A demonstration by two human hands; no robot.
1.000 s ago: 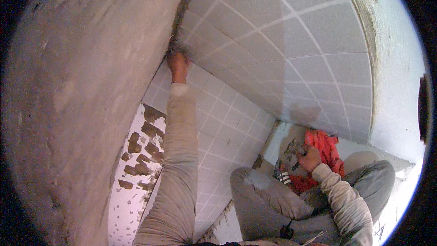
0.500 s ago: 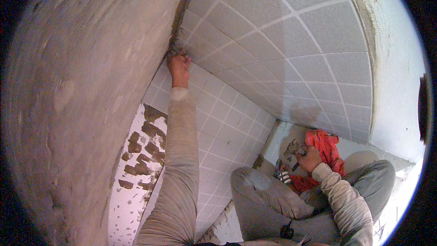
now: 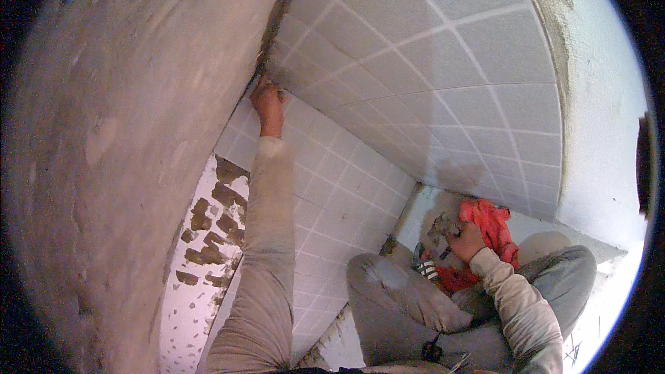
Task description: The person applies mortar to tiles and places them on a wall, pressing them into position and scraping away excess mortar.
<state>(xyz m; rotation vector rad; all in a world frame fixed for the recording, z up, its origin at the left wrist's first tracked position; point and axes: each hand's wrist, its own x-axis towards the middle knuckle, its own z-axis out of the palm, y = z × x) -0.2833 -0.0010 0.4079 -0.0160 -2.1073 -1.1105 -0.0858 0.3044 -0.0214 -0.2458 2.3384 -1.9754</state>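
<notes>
My left hand (image 3: 267, 102) reaches far forward into the corner where the tiled floor (image 3: 325, 166) meets the tiled wall (image 3: 409, 48) and the rough plaster wall. Its fingers are curled in against the joint, and what they hold, if anything, is hidden. Close to my crossed legs, my right hand (image 3: 465, 241) grips a small mortar-smeared trowel (image 3: 440, 226), its dark handle showing below the fingers. Just beside that hand lies a red cloth (image 3: 493, 225).
The rough plaster wall (image 3: 138, 131) rises close on the left. Beside my left forearm is a pale untiled strip (image 3: 208, 235) with dark mortar patches. A striped shoe (image 3: 427, 269) shows by my knee. A white wall edge (image 3: 603, 131) stands at right.
My left hand has shifted slightly, its fingers deeper into the corner; a grey lump seen at the fingertips before is less visible. The right hand has hardly moved. The whole view has drifted slightly.
</notes>
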